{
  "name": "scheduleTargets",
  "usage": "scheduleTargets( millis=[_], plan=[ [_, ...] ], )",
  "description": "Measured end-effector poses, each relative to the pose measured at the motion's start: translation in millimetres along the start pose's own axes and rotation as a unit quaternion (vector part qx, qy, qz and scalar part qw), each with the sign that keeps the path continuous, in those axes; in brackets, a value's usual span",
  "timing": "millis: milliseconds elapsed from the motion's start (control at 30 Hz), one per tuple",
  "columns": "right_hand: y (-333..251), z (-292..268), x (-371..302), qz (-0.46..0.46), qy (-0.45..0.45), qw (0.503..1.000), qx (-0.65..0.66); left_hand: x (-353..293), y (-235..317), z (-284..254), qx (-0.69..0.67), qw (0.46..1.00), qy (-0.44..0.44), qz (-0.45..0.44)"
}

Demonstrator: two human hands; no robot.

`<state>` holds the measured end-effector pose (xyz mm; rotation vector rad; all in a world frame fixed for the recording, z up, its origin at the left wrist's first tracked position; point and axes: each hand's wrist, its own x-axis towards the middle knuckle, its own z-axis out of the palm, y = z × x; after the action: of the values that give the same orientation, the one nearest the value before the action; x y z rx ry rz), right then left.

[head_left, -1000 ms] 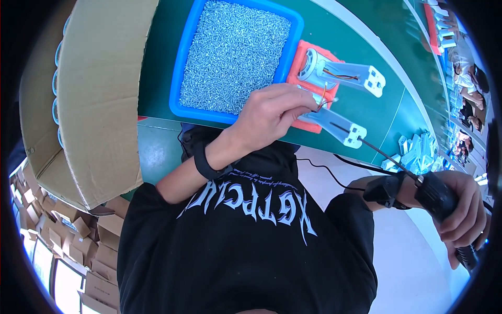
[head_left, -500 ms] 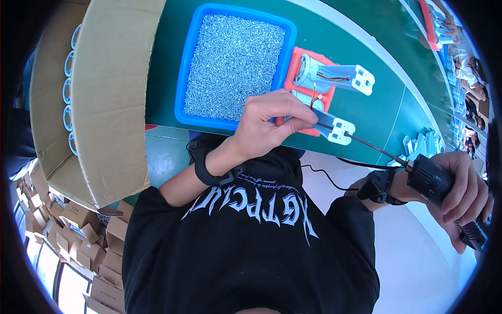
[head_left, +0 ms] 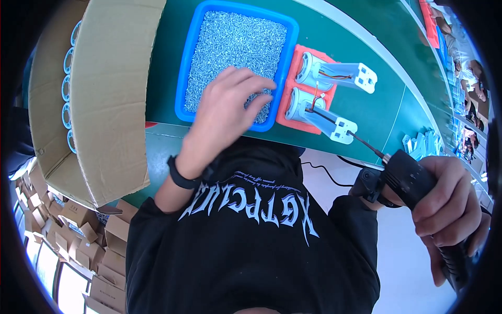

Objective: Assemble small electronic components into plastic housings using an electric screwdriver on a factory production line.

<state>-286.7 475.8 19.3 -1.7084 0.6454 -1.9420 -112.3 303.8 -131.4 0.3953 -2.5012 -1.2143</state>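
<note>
My left hand [head_left: 224,107] is over a blue tray [head_left: 183,78] filled with small silver screws [head_left: 238,42]. Its thumb and forefinger are apart, and I see nothing between them. My right hand [head_left: 451,206] is wrapped round a black electric screwdriver [head_left: 410,178]. The long bit reaches the white end plate of the nearer pale housing [head_left: 325,124] and appears to pass through a hole in it. That housing lies in a red foam holder [head_left: 286,118], with thin coloured wires at its round base. A second, similar housing [head_left: 341,77] lies beside it.
A large cardboard box [head_left: 112,104] stands left, with pale rings [head_left: 67,89] along its inside. More white parts [head_left: 421,145] lie at the right on the green table [head_left: 384,118]. Open cartons [head_left: 83,230] are piled lower left. Other people [head_left: 467,68] sit far right.
My left hand has let go of the nearer housing and moved left over the screws. My right hand and the screwdriver have shifted slightly left, toward the end plate.
</note>
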Motion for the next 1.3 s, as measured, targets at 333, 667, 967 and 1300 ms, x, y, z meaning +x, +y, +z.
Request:
scheduleTargets(
  millis=[333, 667, 967, 1300],
  plan=[
    [10, 3, 4, 0.061, -0.062, 0.996, -0.038, -9, -19, 6, 0.060, 0.995, -0.084, -0.015],
    [12, 9, -1, 0.047, -0.061, 0.996, -0.039, -3, -18, 2, 0.035, 0.998, -0.046, -0.009],
    [11, 16, -4, 0.049, -0.031, 0.995, -0.082, -1, -4, 21, -0.085, 0.995, 0.038, 0.039],
    [12, 7, -4, 0.066, -0.028, 0.994, -0.087, 3, 2, 62, -0.232, 0.968, 0.071, 0.060]
  ],
)
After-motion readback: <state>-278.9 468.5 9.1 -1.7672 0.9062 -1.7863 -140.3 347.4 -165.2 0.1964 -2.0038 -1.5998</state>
